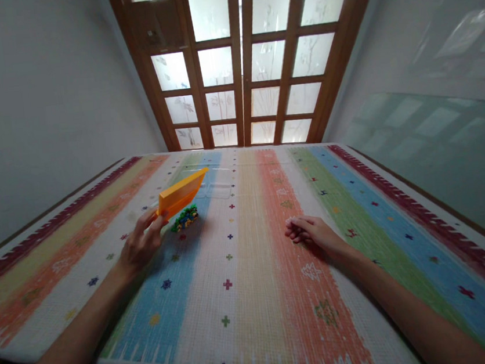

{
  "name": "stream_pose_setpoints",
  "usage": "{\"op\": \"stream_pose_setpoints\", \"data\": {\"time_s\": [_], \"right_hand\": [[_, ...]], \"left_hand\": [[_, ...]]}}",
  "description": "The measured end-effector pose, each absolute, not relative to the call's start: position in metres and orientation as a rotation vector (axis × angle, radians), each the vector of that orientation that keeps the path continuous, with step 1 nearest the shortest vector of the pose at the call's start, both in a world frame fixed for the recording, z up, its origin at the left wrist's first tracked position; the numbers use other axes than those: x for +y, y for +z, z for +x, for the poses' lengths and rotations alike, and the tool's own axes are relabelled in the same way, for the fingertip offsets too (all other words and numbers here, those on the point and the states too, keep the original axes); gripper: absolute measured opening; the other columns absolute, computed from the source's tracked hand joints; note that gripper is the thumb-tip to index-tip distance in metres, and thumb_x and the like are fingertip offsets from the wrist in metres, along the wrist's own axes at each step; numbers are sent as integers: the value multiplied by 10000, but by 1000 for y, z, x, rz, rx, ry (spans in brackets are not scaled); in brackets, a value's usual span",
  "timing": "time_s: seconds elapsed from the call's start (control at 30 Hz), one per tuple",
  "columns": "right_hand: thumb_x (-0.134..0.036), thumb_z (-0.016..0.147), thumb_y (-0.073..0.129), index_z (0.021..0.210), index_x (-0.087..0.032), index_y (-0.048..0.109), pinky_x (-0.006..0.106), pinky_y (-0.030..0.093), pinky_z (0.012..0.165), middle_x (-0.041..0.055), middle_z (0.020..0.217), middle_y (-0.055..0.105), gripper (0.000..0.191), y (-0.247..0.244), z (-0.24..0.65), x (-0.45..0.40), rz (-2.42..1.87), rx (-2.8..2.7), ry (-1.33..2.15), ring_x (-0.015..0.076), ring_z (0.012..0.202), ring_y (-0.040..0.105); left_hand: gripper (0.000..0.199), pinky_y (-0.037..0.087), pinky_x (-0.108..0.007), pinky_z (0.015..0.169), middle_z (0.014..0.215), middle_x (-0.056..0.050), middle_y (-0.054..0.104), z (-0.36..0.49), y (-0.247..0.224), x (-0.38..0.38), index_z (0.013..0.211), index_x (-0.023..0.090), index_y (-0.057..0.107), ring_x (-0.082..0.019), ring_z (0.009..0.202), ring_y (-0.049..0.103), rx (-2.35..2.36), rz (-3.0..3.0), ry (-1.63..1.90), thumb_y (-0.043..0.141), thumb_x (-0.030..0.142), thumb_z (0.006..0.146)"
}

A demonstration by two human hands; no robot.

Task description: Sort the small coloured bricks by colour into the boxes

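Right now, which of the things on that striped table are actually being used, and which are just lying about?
In use:
- orange lid, tilted, held in the left hand
- pile of small coloured pieces under it

Lying about:
- clear plastic box behind the lid
- right hand, resting curled on the striped cloth, holding nothing
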State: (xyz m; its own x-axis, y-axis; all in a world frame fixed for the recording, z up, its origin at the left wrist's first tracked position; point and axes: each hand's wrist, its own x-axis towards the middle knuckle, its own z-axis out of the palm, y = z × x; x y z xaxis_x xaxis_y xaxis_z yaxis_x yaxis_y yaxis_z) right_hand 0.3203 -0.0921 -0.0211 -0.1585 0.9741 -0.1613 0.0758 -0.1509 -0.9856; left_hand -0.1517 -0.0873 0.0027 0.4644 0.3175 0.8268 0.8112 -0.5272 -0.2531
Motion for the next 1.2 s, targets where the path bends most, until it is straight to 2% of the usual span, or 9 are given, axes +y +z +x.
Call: {"op": "stream_pose_setpoints", "data": {"time_s": [0.17, 0.27, 0.37, 0.47, 0.57, 0.7, 0.83, 0.97, 1.2], "right_hand": [[-552, 880, 588, 814, -177, 671, 310, 458, 566, 73, 747, 678, 390, -8, 306, -102, -1332, -1642, 961, 161, 581, 570], [-405, 944, 570, 955, -189, 696, 332, 480, 670, 77, 845, 677, 250, 4, 283, -116, -1133, -1973, 346, 196, 729, 598], [-329, 975, 579, 1109, -184, 686, 361, 468, 773, 117, 1000, 677, 224, 12, 258, -135, -888, -2182, -167, 234, 901, 585], [-268, 984, 562, 1001, -199, 693, 384, 402, 779, 115, 961, 675, 150, 12, 244, -148, -824, -2361, -412, 242, 876, 545], [-219, 996, 518, 836, -208, 651, 365, 333, 720, 76, 803, 637, 208, 4, 247, -154, -818, -2536, -382, 216, 786, 517], [-152, 1021, 434, 790, -193, 602, 338, 279, 651, 42, 708, 604, 289, -14, 259, -157, -800, -2614, -294, 170, 647, 475], [-192, 1046, 391, 787, -182, 589, 317, 282, 631, 46, 697, 598, 327, -25, 268, -158, -830, -2594, -229, 158, 615, 470], [-220, 1061, 365, 800, -182, 584, 314, 293, 637, 55, 722, 609, 343, -27, 269, -155, -873, -2598, -167, 162, 626, 479], [-238, 1067, 367, 828, -177, 583, 306, 329, 647, 67, 769, 618, 328, -24, 267, -137, -916, -2582, 13, 165, 661, 501]], "left_hand": [[387, 681, -365, 818, 1216, -92, 631, -121, 17, -96, 1307, 257, 571, -226, 1040, 714, -1229, -2148, -1337, 655, 207, 933], [482, 677, -348, 763, 1312, -104, 593, -84, 26, -101, 1373, 246, 539, -192, 959, 713, -1499, -2370, -1654, 672, 282, 911], [548, 644, -357, 847, 1374, -118, 581, -46, 29, -101, 1372, 244, 553, -207, 1048, 691, -1680, -2669, -1882, 719, 301, 853], [595, 624, -351, 835, 1374, -135, 588, -17, 23, -97, 1355, 238, 576, -183, 953, 702, -1832, -3023, -1986, 767, 310, 797], [655, 599, -313, 750, 1369, -150, 572, 3, 9, -93, 1358, 239, 585, -135, 806, 704, -2033, -3307, -1954, 819, 308, 750], [619, 569, -301, 719, 1315, -157, 590, 22, -6, -92, 1387, 235, 561, -145, 814, 707, -2080, -3464, -1793, 768, 278, 806], [491, 562, -423, 903, 1214, -161, 655, 21, -10, -92, 1390, 182, 548, -231, 993, 688, -1806, -3349, -1421, 627, 284, 917], [351, 436, -540, 1102, 1233, -145, 651, -19, -14, -83, 1266, 180, 613, -306, 1204, 580, -1570, -2810, -1153, 583, 316, 944], [532, 357, -588, 1155, 1435, -193, 561, -100, -38, -66, 1382, 161, 525, -354, 1335, 509, -1812, -2308, -850, 584, 452, 939]]}}
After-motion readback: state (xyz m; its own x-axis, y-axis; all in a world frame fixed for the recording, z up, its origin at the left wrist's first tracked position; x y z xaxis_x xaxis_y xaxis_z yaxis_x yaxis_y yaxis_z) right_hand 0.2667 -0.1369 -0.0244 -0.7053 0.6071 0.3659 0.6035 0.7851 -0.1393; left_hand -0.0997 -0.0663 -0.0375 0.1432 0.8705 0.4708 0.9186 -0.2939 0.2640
